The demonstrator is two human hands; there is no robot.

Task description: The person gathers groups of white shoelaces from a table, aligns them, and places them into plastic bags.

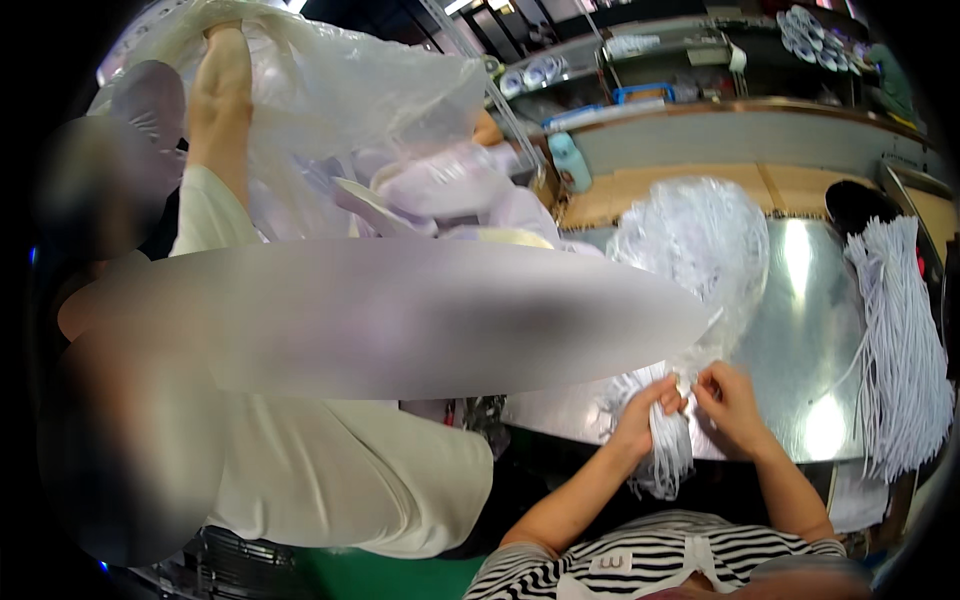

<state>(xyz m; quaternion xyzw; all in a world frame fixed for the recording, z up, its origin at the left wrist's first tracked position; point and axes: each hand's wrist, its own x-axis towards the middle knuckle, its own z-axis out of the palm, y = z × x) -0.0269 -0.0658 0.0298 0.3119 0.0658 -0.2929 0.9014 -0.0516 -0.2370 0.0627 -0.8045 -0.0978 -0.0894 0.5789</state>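
Near the front edge of the metal table (790,345), my left hand (640,412) is closed round a bundle of white shoelaces (671,448), whose loose ends hang below it. My right hand (728,402) is beside it, thumb and fingers pinched together at the top of the bundle. A small white bit shows between the two hands, too small to make out. Just beyond them a clear plastic bag (700,235) full of white laces rests on the table. A large blurred patch covers the view left of the bag.
To the left a co-worker's arm (220,110) reaches up into a big clear bag (370,95) of pale shoe-like pieces (450,188). A thick hank of white laces (895,345) hangs at the right. Behind are a light-blue bottle (569,163), cardboard (795,188) and a black bowl (856,207).
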